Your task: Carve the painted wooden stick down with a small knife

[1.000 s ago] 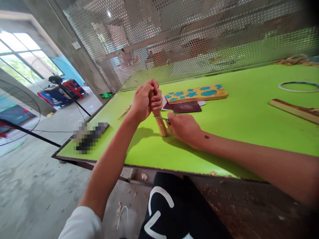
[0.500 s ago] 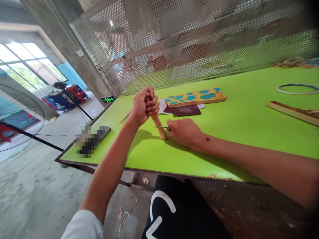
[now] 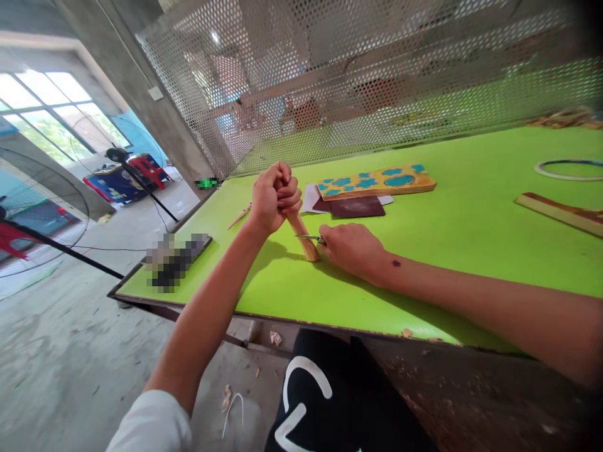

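My left hand [image 3: 277,198] is closed around the upper end of a wooden stick [image 3: 305,240], whose lower end stands tilted on the green table [image 3: 277,295]. My right hand [image 3: 351,246] is wrapped round the handle of a small knife [image 3: 308,237]. The thin blade points left and lies across the stick, below my left hand. Most of the knife's handle is hidden in my fingers. Behind my hands, a yellow board with blue patches [image 3: 377,181] rests partly over dark red sheets [image 3: 358,208] and white paper [image 3: 311,198].
A blurred-out object [image 3: 176,260] lies at the table's left corner. A pointed wooden piece [image 3: 239,216] is behind my left forearm. To the right are a ring [image 3: 568,169] and a wooden strip [image 3: 560,213]. A perforated metal screen [image 3: 353,81] borders the table's back.
The view has shifted slightly, moving the table items a little to the right. Both hands keep their holds, and the knife blade remains across the stick.
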A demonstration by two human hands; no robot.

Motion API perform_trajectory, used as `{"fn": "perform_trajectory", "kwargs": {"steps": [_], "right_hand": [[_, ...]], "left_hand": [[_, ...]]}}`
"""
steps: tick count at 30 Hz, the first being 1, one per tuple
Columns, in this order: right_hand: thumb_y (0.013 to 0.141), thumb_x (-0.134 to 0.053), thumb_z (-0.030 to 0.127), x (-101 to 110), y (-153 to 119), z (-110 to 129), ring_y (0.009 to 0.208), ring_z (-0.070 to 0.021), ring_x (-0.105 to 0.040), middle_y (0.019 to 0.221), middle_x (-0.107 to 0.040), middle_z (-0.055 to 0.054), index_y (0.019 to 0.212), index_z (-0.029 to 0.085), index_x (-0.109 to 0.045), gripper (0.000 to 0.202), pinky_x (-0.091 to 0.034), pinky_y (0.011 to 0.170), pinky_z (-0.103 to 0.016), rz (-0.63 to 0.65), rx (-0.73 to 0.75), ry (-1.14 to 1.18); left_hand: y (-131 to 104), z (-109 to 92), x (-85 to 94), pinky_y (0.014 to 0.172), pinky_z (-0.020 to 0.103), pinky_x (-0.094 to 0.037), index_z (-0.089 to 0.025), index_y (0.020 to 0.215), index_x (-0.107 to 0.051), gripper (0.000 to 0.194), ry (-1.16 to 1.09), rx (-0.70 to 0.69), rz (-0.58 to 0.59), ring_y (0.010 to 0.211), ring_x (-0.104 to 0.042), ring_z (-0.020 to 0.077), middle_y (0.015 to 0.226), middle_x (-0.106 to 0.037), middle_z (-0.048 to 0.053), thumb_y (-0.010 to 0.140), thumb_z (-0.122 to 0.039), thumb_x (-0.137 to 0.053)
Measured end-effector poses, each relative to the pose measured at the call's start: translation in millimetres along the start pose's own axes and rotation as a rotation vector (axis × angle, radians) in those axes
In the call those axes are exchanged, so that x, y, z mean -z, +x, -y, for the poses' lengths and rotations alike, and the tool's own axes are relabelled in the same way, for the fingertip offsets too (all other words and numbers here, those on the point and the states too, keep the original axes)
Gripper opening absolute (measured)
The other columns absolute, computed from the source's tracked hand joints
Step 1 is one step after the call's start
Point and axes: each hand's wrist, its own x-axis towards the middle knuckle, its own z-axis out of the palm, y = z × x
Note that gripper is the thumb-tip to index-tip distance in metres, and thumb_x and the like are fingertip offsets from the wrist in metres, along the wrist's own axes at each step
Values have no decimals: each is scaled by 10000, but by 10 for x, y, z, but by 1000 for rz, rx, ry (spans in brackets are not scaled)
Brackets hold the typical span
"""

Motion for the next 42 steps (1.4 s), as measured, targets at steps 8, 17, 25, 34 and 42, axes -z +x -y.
{"fn": "perform_trajectory", "kwargs": {"steps": [8,17,25,34,42], "right_hand": [[907,-464,177,136,-35,-68,797,-275,-713,822,-743,-160,906,142,-714,252,-393,634,-311,141,105,-9],[917,-428,143,119,-68,-32,743,-272,-718,776,-736,-136,962,145,-679,255,-359,581,-301,110,83,-48],[1008,-381,282,159,8,128,786,-291,-733,827,-749,-158,1042,137,-671,325,-416,605,-322,86,60,11],[1009,-412,276,335,-47,150,889,-290,-738,896,-758,-184,1013,125,-737,359,-486,694,-330,223,64,28],[903,-437,78,484,-109,152,881,-311,-737,918,-762,-181,1001,120,-770,349,-505,666,-354,321,65,-38]], "left_hand": [[54,-69,234,369,173,-95,-187,649,-360,286,20,-39,71,307,-241,44,465,-183,-87,931,-161,-399],[61,-60,215,360,170,-103,-188,651,-366,286,-10,-23,43,303,-236,44,464,-190,-87,935,-168,-400],[30,-47,116,346,158,-117,-190,665,-381,306,-44,-2,-26,293,-232,37,449,-212,-94,963,-244,-432],[50,-89,232,349,170,-111,-192,651,-348,315,-32,-6,-7,297,-237,45,455,-192,-87,962,-210,-400],[23,-96,207,349,166,-127,-193,650,-347,310,-49,24,-2,296,-244,50,456,-190,-87,959,-196,-380]]}}
